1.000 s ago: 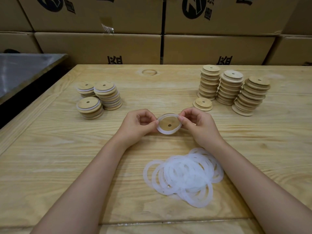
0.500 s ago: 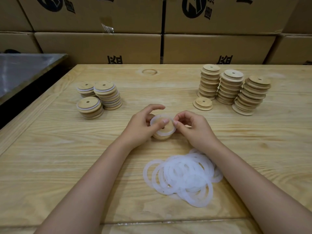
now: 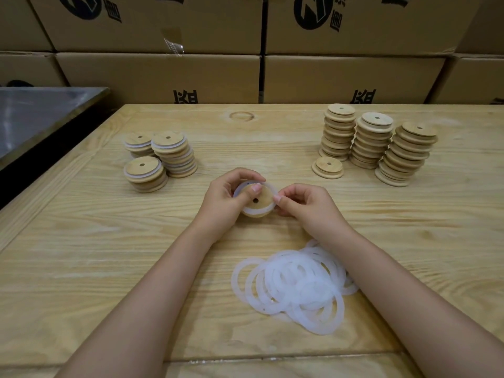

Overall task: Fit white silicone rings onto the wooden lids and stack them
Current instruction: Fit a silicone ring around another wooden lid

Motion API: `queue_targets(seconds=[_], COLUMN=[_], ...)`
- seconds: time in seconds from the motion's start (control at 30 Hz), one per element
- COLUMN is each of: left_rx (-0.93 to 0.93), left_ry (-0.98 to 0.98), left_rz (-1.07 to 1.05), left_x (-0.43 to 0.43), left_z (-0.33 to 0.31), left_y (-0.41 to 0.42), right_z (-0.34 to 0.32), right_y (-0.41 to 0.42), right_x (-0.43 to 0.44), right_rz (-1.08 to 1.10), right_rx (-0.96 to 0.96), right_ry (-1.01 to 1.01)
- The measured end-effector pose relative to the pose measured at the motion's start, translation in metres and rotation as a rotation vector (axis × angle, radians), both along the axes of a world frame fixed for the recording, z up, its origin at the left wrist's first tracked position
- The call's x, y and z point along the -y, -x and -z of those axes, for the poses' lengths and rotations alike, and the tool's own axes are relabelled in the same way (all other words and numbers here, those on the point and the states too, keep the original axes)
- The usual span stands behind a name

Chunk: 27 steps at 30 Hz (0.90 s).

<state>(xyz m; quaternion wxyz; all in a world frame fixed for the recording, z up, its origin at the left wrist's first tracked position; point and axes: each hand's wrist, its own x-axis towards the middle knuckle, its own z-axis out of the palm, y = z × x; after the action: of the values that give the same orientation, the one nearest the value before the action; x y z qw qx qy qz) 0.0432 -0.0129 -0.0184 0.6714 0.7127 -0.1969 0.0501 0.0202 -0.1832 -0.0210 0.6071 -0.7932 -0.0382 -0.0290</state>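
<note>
Stacked brown cardboard boxes (image 3: 158,77) with black print across the back, right behind a pale wooden surface (image 3: 81,255); off to the left, a grey metal top (image 3: 35,115) standing apart from it. At mid-surface, one wooden lid (image 3: 263,199) held tilted toward the camera, with the small hole in its face showing; touching the surface or just clear of it, impossible to tell. Left hand (image 3: 226,203) curled round the lid's left side, fingers behind and beneath, thumb flat on the top face near the hole. White silicone ring (image 3: 270,188) looped round the lid, standing loose along the upper and right edge; seated or not along the lower edge, hard to say. Right hand (image 3: 308,208) at the lid's right edge, thumb and forefinger pinching the ring there, other fingers curled toward the palm. Both forearms reaching in from the near edge. Between them, nearer the camera, a loose heap of rings (image 3: 294,285), translucent white, overlapping flat on the surface, with the right forearm beside its far right edge. Far left: three short stacks of ringed lids (image 3: 161,156), white bands between the wood layers, packed close together. Far right: three taller stacks of bare lids (image 3: 373,140), the rightmost leaning, and just in front of the leftmost a lone lid (image 3: 328,167) lying low by itself.
</note>
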Motion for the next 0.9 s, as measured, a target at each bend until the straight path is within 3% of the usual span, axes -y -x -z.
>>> queue_targets(seconds=[0.3, 0.57, 0.7, 0.8, 0.9], left_rx=[-0.075, -0.033, -0.084, -0.083, -0.074], left_ry=[0.218, 0.282, 0.245, 0.106, -0.02], left_rz=[-0.058, -0.071, 0.022, 0.015, -0.001], left_x=[0.004, 0.008, 0.005, 0.0, -0.003], left_z=[0.003, 0.0, -0.001, 0.0, 0.002], left_y=[-0.001, -0.001, -0.001, -0.002, -0.004], right_z=[-0.004, 0.002, 0.006, 0.004, 0.002], right_y=[0.002, 0.004, 0.005, 0.003, 0.002], right_x=[-0.004, -0.011, -0.015, -0.012, -0.007], right_rz=[0.049, 0.049, 0.06, 0.132, 0.189], right_rx=[0.077, -0.054, -0.089, -0.05, 0.012], right_ry=[0.143, -0.188, -0.398, -0.331, -0.116])
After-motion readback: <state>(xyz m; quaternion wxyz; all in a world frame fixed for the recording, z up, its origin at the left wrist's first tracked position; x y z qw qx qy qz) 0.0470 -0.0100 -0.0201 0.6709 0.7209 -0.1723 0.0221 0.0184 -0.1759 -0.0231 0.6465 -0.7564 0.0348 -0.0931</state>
